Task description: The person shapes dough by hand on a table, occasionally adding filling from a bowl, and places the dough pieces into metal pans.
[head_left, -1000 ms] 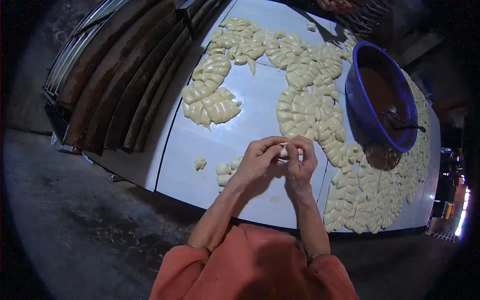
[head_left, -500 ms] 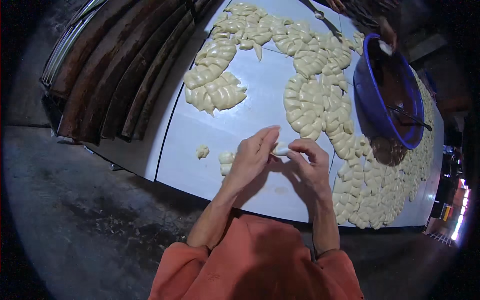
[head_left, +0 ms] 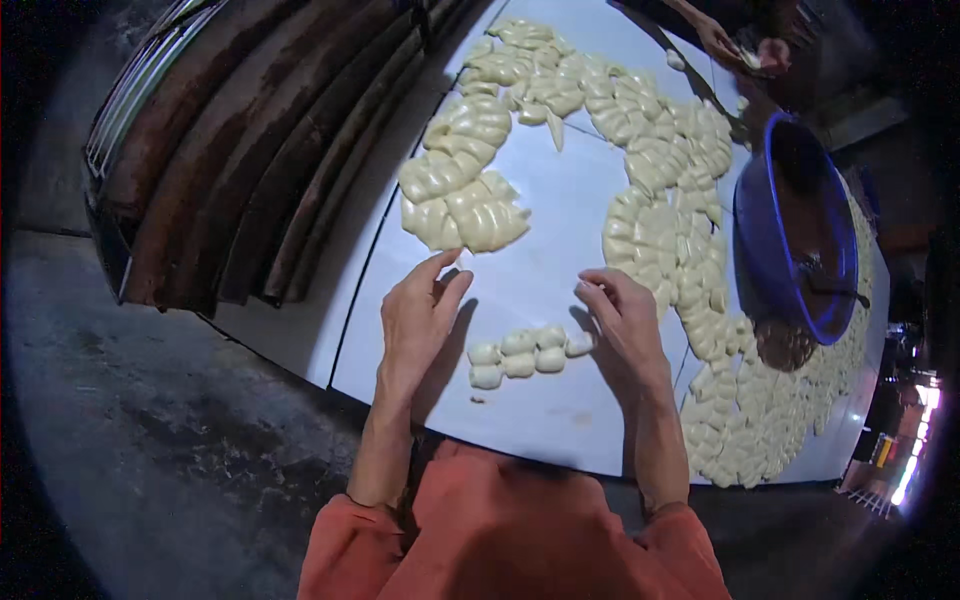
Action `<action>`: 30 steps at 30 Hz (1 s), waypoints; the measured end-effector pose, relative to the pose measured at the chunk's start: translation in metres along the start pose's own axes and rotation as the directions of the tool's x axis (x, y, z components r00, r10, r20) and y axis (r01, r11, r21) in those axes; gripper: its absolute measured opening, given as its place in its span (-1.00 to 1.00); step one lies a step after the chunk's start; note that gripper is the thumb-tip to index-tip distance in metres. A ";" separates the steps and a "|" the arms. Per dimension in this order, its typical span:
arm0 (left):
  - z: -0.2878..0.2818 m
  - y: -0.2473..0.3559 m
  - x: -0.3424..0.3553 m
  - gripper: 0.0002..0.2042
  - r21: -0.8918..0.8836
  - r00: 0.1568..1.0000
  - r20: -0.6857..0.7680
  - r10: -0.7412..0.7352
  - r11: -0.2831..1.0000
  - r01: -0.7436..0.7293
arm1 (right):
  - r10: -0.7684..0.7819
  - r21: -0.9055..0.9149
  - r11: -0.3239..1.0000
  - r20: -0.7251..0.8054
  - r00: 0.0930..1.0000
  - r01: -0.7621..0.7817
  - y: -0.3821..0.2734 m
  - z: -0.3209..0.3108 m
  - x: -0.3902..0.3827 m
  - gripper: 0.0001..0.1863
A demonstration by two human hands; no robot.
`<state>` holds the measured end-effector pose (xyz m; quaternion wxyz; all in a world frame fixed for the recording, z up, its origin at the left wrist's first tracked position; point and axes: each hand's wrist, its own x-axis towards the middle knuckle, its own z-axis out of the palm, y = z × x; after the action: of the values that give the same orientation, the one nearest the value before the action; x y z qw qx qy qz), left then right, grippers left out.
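My left hand [head_left: 422, 312] reaches to the near edge of a patch of flattened, pale dough lumps [head_left: 465, 215]. Its thumb and forefinger pinch a small whitish bit of dough [head_left: 464, 259]. To the right, my right hand [head_left: 628, 315] hovers over the white table [head_left: 545, 270], thumb and fingers drawn together, with nothing visible in them. Between my forearms lies a small group of rounded dough pieces [head_left: 518, 357] in two short rows. The rightmost piece [head_left: 579, 344] sits close to my right hand's shadow.
More joined dough lumps [head_left: 650, 240] spread along the far and right sides. A purple basin [head_left: 772, 215] with brown contents and a dark-handled utensil stands at the right. Another person's hand [head_left: 718, 45] holds something pale at the far right. Curved brown trays [head_left: 200, 180] stack at the left.
My hands have come apart: the left moved left to the dough patch. The pale piece they held between them has left them. The other person's hand has moved away from the basin.
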<state>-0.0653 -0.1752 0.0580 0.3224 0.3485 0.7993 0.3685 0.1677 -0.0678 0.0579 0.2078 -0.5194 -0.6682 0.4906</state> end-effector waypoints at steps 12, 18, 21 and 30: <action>0.019 -0.001 0.092 -0.57 0.356 0.805 -0.155 0.573 0.792 -0.496 | -0.671 -0.500 0.495 0.300 0.678 0.711 -0.025 0.069 0.169 -0.54; 0.031 -0.001 0.110 -0.40 0.388 0.813 -0.092 0.576 0.772 -0.503 | -0.076 0.569 0.819 0.236 0.969 -0.074 -0.020 0.076 0.150 -0.78; 0.043 0.002 0.116 -0.46 0.342 0.807 -0.053 0.588 0.770 -0.539 | -0.355 0.345 0.890 0.114 0.928 0.298 -0.008 0.055 0.148 -0.72; 0.047 0.008 0.112 -0.47 0.353 0.768 -0.045 0.639 0.730 -0.586 | 0.036 0.072 0.995 0.385 0.922 -0.069 -0.050 0.042 0.154 -0.64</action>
<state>-0.0879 -0.0656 0.0110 0.0552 0.6088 0.7111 0.3473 0.0523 0.0525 0.0476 0.0814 -0.4220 -0.6606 0.6156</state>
